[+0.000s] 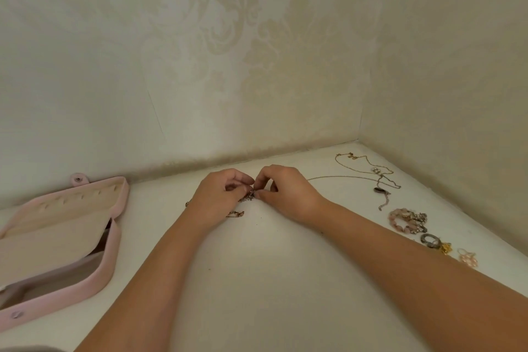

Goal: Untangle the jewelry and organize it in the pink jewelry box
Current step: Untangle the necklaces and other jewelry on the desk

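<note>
A small tangle point(248, 196) of chain is held between the two hands, over the middle of the white table point(257, 280) and close to the wall point(257, 51). The left hand point(220, 191) is curled, and the tangle is pinched by its thumb and fingertips. The right hand point(285, 194) is curled as well, and the same tangle is pinched from the other side by its thumb and forefinger, so that the fingertips of both hands are nearly touching. A loop point(235, 213) of the same chain is seen lying on the table just below the left hand. A thin chain point(343, 177) is stretched on the table from behind the right hand toward the right; whether it is held cannot be told. At the far right a necklace point(365, 164) is spread, and nearer along the edge a pendant point(377, 189), a bracelet point(400, 220) of pink beads, a grey ring point(430, 240) and pink earrings point(467, 258) are laid in a row, well apart from the hands. The pink box point(120, 200) is placed at the left, open, with its beige lining shown.
</note>
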Available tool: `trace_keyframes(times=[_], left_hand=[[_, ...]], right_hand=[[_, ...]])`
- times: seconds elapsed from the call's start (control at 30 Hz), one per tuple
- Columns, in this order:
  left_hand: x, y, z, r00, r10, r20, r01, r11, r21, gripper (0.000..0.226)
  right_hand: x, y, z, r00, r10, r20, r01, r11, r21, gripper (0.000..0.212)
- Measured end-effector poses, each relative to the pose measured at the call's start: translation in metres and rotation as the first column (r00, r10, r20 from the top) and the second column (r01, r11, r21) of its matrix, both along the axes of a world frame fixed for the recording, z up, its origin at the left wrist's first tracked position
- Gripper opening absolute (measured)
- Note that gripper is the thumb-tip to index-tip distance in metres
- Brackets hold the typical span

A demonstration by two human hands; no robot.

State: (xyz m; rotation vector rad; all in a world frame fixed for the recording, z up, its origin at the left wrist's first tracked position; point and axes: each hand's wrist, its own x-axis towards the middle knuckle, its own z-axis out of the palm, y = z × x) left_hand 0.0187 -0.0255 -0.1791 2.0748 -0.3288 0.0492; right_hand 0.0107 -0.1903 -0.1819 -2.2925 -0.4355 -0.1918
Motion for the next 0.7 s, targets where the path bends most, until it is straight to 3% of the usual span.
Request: trace_keyframes(times=[0.13,0.33,0.43,0.6,0.7], left_hand=[[-0.0026,0.0003,0.0002,0.997,-0.074,-0.036,0.075,0.997,0.026,0.022],[-0.0020,0.0011,-0.0022,0.999,-0.035,-0.001,0.035,0.998,-0.050,0.003],[-0.0011,0.0016,-0.0021,1.000,-0.010,0.018,0.011,0.999,-0.041,0.008],[-0.0013,0.0005,-0.0003,1.000,0.025,0.008,-0.025,1.000,0.006,0.020],[-0.0038,0.0001,0.0032,1.000,0.009,-0.028,-0.011,0.998,-0.058,0.014]], right_hand=[[-0.0010,-0.0009,-0.0029,0.999,0.034,0.032,-0.033,0.999,-0.029,0.005],[-0.0019,0.0012,-0.0030,0.998,0.046,-0.037,-0.038,0.981,0.192,0.007],[-0.0026,0.0023,-0.0032,0.996,0.047,-0.070,-0.024,0.954,0.298,0.004],[-0.0051,0.0015,-0.0009,1.000,-0.003,-0.013,0.007,0.953,0.303,0.008],[-0.0069,0.0009,-0.0002,0.999,-0.035,0.013,0.028,0.936,0.350,0.004]])
